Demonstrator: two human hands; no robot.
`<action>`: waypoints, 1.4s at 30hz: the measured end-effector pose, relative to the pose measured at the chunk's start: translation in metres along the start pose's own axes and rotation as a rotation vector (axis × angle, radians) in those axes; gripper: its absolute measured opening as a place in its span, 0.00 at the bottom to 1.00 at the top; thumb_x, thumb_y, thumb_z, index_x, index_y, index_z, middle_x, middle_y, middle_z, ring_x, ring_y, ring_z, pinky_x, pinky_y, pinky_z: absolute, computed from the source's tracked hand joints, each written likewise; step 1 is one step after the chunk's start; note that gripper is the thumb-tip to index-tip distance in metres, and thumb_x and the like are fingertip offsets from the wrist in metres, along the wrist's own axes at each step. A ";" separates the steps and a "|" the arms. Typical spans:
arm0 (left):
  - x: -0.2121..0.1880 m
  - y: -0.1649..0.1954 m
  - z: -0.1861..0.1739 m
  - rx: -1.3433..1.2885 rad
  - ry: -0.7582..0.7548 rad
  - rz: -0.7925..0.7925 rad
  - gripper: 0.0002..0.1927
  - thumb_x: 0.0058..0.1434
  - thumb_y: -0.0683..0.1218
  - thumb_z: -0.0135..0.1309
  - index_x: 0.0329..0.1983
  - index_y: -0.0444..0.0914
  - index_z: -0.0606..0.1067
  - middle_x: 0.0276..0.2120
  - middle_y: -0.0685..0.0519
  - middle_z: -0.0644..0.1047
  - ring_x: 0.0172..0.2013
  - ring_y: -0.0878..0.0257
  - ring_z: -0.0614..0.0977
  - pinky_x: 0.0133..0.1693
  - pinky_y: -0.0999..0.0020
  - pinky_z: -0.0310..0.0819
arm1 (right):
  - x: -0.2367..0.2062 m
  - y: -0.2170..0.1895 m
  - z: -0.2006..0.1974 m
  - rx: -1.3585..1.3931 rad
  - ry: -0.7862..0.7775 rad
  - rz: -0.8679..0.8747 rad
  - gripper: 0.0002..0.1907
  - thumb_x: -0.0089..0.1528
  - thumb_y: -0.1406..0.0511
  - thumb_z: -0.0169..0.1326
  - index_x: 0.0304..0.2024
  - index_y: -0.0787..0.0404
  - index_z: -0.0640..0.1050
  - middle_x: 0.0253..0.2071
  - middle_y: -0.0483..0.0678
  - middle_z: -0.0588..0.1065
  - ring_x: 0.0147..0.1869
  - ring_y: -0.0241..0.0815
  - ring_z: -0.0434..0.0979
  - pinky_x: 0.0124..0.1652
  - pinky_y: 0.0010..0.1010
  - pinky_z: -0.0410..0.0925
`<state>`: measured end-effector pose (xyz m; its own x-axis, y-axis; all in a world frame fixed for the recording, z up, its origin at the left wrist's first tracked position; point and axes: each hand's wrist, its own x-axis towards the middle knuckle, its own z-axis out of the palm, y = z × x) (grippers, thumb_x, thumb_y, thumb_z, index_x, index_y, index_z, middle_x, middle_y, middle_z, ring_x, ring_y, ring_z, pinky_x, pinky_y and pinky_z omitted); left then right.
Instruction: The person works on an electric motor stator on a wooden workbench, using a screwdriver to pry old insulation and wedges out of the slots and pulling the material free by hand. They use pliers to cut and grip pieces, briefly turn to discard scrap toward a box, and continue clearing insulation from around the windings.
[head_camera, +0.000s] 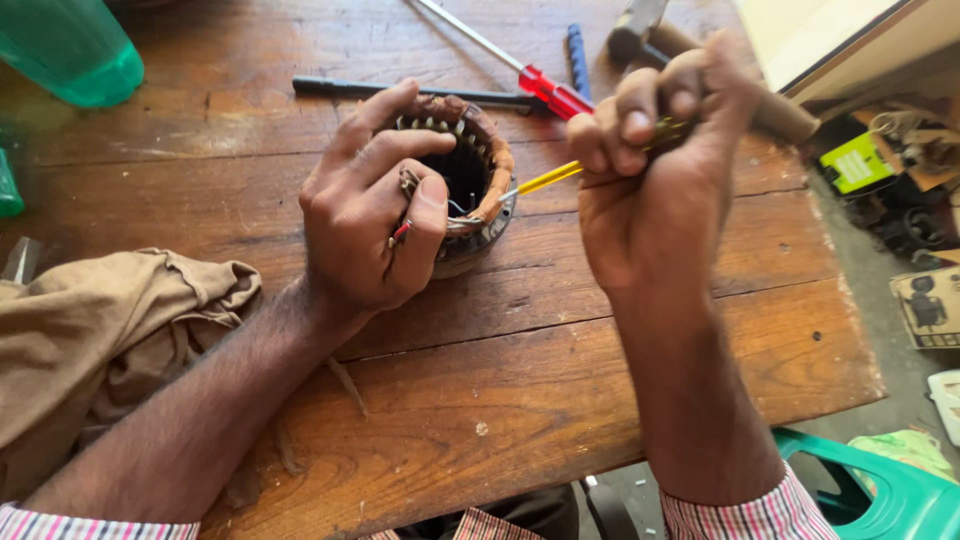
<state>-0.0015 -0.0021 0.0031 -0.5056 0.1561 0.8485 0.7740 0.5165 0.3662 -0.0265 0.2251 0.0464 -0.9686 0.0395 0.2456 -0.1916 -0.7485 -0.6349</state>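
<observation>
While the left hand (365, 205) wraps round the side of the motor stator (465, 185), thumb and fingers closed on its rim and on a few loose wire ends, the right hand (650, 170) is bunched into a tight fist just beside it, gripping a yellow-tipped tool (545, 179) whose point reaches in to the copper winding at the stator's edge. The stator sits upright near the middle of the wooden worktop (520, 400), open end up, dark bore showing. Judging by what lies here, the winding is already seated in the slots and taped in brown round the top, so the coil work looks largely done; the stray leads under the left thumb, one red-tipped, look unfinished. Behind the stator, a red-handled screwdriver (545, 85), a black rod (400, 92) and a wooden-handled hammer (700, 60) lie idle. A tan cloth (110, 330) is heaped at the left edge.
</observation>
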 end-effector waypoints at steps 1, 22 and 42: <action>0.000 0.000 0.000 -0.006 -0.007 -0.005 0.11 0.69 0.41 0.48 0.33 0.32 0.77 0.47 0.43 0.82 0.62 0.40 0.78 0.62 0.51 0.76 | -0.002 -0.002 -0.002 0.006 -0.004 0.013 0.23 0.80 0.56 0.43 0.32 0.58 0.61 0.25 0.45 0.62 0.24 0.33 0.57 0.30 0.26 0.55; 0.002 0.006 0.007 -0.001 0.023 -0.063 0.12 0.70 0.41 0.47 0.32 0.33 0.77 0.48 0.44 0.82 0.64 0.42 0.77 0.63 0.53 0.75 | -0.037 0.013 0.021 0.084 0.240 -0.103 0.21 0.75 0.52 0.49 0.35 0.59 0.66 0.29 0.47 0.65 0.32 0.38 0.62 0.37 0.30 0.62; 0.000 0.005 0.010 0.001 0.035 -0.047 0.12 0.71 0.42 0.47 0.35 0.31 0.78 0.48 0.45 0.82 0.64 0.43 0.76 0.64 0.53 0.75 | -0.015 0.024 -0.001 -0.048 -0.134 -0.119 0.21 0.72 0.52 0.55 0.38 0.58 0.64 0.25 0.42 0.59 0.25 0.30 0.55 0.30 0.24 0.57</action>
<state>-0.0010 0.0084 0.0009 -0.5281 0.1023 0.8430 0.7494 0.5231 0.4060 -0.0165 0.2069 0.0264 -0.9093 0.0348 0.4148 -0.3140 -0.7114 -0.6287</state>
